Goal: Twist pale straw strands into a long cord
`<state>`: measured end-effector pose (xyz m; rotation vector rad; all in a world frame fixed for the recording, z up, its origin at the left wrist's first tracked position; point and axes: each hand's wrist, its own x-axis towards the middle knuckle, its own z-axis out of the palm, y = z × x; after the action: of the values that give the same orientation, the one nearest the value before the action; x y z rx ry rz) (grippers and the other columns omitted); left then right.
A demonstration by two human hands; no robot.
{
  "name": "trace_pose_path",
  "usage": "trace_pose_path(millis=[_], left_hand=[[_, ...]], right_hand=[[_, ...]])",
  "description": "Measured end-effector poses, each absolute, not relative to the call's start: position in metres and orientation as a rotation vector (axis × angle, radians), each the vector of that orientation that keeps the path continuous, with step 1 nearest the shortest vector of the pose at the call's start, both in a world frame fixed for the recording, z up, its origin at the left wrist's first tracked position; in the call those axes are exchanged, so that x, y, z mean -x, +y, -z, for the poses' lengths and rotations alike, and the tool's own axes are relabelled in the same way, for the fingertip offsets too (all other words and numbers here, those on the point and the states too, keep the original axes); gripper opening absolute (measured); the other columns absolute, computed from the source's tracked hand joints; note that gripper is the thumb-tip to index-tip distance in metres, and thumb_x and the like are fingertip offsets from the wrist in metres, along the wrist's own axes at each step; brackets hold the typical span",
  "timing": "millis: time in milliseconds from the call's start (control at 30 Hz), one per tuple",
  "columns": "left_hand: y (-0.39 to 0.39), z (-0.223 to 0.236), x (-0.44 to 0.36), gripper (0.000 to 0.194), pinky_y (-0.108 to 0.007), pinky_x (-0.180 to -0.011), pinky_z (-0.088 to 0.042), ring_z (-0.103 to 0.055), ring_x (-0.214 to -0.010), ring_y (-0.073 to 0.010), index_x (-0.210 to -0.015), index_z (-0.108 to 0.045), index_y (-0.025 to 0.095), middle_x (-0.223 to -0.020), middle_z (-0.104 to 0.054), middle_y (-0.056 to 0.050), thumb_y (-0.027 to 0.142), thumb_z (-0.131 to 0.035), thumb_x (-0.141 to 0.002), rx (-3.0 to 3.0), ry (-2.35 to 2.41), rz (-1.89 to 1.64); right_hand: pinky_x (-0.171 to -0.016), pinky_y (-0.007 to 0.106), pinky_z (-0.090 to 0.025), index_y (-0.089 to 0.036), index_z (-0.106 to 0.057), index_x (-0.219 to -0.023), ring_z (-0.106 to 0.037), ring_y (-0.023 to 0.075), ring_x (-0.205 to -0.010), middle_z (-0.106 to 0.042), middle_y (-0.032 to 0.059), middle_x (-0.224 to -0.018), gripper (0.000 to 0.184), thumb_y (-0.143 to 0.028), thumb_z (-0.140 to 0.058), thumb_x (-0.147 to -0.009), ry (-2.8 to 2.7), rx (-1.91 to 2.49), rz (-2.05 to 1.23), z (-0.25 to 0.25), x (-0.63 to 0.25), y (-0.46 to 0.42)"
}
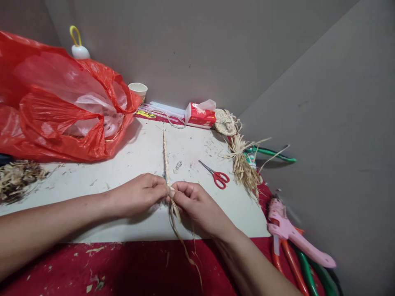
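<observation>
A thin braid of pale straw (165, 152) runs away from me across the white board (138, 164), its far end near the back. My left hand (145, 192) pinches the near end of the braid between thumb and fingers. Right beside it, fingertips almost touching, my right hand (191, 199) is closed on the same straw braid. Loose straw strands (182, 236) hang from between the hands over the board's front edge. Red-handled scissors (216, 174) lie to the right of the braid, apart from both hands.
A red plastic bag (61, 139) fills the left, with dry plant scraps (18, 179) before it. At the back stand a paper cup (138, 89), tissue pack (200, 116) and coiled braid (226, 122). A straw bundle (245, 168), green-handled tool (274, 153) and pink glue gun (290, 232) lie right.
</observation>
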<state>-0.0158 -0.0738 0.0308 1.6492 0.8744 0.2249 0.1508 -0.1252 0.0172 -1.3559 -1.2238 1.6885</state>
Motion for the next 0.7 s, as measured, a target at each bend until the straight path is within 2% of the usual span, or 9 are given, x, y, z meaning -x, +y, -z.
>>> trace_pose_path(millis=[233, 400, 533, 600, 633, 700], left_hand=[[-0.069, -0.023, 0.017, 0.024, -0.019, -0.053, -0.029, -0.034, -0.054, -0.0076, -0.065, -0.05, 0.016, -0.059, -0.044, 0.004, 0.031, -0.042, -0.082, -1.494, 0.757, -0.217], [-0.071, -0.019, 0.017, 0.025, -0.02, -0.05, -0.025, -0.031, -0.053, -0.0076, -0.062, -0.048, 0.016, -0.056, -0.037, 0.005, 0.03, -0.041, -0.082, -1.585, 0.806, -0.214], [-0.074, -0.018, 0.016, 0.027, -0.021, -0.049, -0.024, -0.03, -0.053, -0.0079, -0.061, -0.047, 0.016, -0.055, -0.033, 0.005, 0.031, -0.04, -0.082, -1.658, 0.845, -0.227], [-0.075, -0.019, 0.015, 0.028, -0.021, -0.049, -0.024, -0.03, -0.052, -0.0079, -0.059, -0.046, 0.016, -0.054, -0.032, 0.005, 0.031, -0.04, -0.082, -1.68, 0.851, -0.241], [-0.076, -0.019, 0.015, 0.028, -0.021, -0.049, -0.024, -0.03, -0.052, -0.0079, -0.058, -0.046, 0.016, -0.054, -0.032, 0.006, 0.031, -0.04, -0.082, -1.686, 0.855, -0.249], [-0.077, -0.02, 0.014, 0.028, -0.021, -0.05, -0.026, -0.032, -0.052, -0.0081, -0.059, -0.049, 0.016, -0.053, -0.036, 0.005, 0.03, -0.04, -0.082, -1.694, 0.857, -0.26]], right_hand=[[-0.05, 0.02, -0.027, -0.016, -0.053, -0.067, -0.033, 0.0088, -0.055, -0.041, -0.0033, -0.06, 0.02, -0.027, -0.049, -0.083, -1.477, 1.427, -1.474, -0.023, -0.148, -0.125], [-0.054, 0.02, -0.03, -0.018, -0.044, -0.061, -0.036, 0.0098, -0.057, -0.042, -0.0038, -0.058, 0.027, -0.026, -0.045, -0.087, -1.711, 1.498, -1.251, -0.022, -0.149, -0.128], [-0.057, 0.022, -0.032, -0.017, -0.053, -0.067, -0.044, 0.0112, -0.06, -0.052, -0.0011, -0.063, 0.026, -0.024, -0.042, -0.089, -1.895, 1.525, -1.106, -0.028, -0.155, -0.131], [-0.055, 0.022, -0.032, -0.017, -0.054, -0.064, -0.044, 0.0111, -0.058, -0.053, -0.0007, -0.06, 0.026, -0.024, -0.045, -0.087, -1.902, 1.588, -1.027, -0.032, -0.157, -0.133], [-0.053, 0.022, -0.032, -0.017, -0.052, -0.061, -0.043, 0.0105, -0.055, -0.052, -0.0009, -0.058, 0.027, -0.025, -0.046, -0.086, -1.862, 1.619, -1.043, -0.033, -0.157, -0.134], [-0.046, 0.02, -0.03, -0.017, -0.051, -0.06, -0.042, 0.0087, -0.047, -0.052, -0.0015, -0.053, 0.028, -0.027, -0.045, -0.085, -1.676, 1.634, -1.277, -0.035, -0.154, -0.136]])
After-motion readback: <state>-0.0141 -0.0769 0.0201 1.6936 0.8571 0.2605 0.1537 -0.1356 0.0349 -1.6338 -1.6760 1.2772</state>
